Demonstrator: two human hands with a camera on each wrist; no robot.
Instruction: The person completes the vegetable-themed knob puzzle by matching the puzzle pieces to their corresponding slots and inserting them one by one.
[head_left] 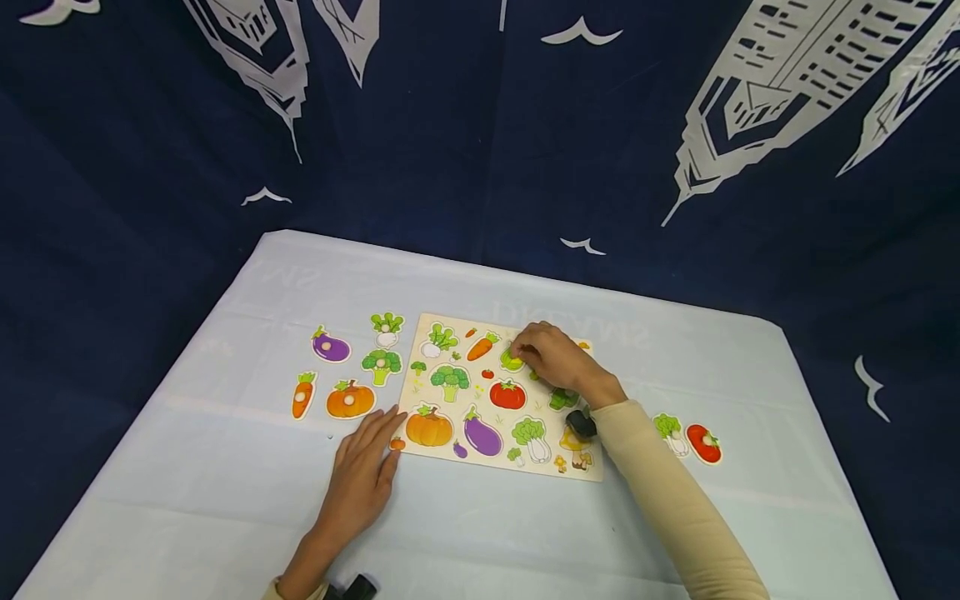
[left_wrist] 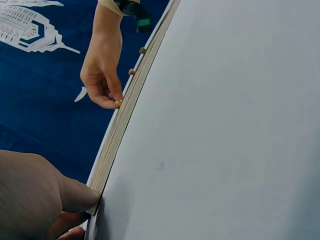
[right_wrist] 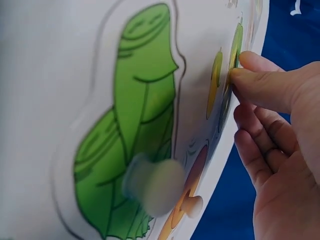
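A pale wooden puzzle board (head_left: 502, 462) with vegetable pictures lies on the white table. Near its top edge, my right hand (head_left: 558, 358) pinches a small knob on a green-and-yellow puzzle piece (head_left: 512, 361) with thumb and forefinger. The right wrist view shows its other fingers loosely bent beside the board's edge. My left hand (head_left: 367, 471) rests at the board's lower left corner, fingertips on the edge near the pumpkin picture (head_left: 429, 427). In the left wrist view its thumb (left_wrist: 80, 196) presses the board's side. Close to the right wrist camera is a green leafy piece (right_wrist: 142, 90) with a knob.
Left of the board lie loose knobbed pieces: an eggplant (head_left: 331, 346), a white radish (head_left: 387, 330), a broccoli (head_left: 382, 365), a carrot (head_left: 303, 396) and a pumpkin piece (head_left: 350, 402). To the right are a leafy cabbage piece (head_left: 672, 433) and a tomato (head_left: 703, 443). Dark blue cloth hangs behind.
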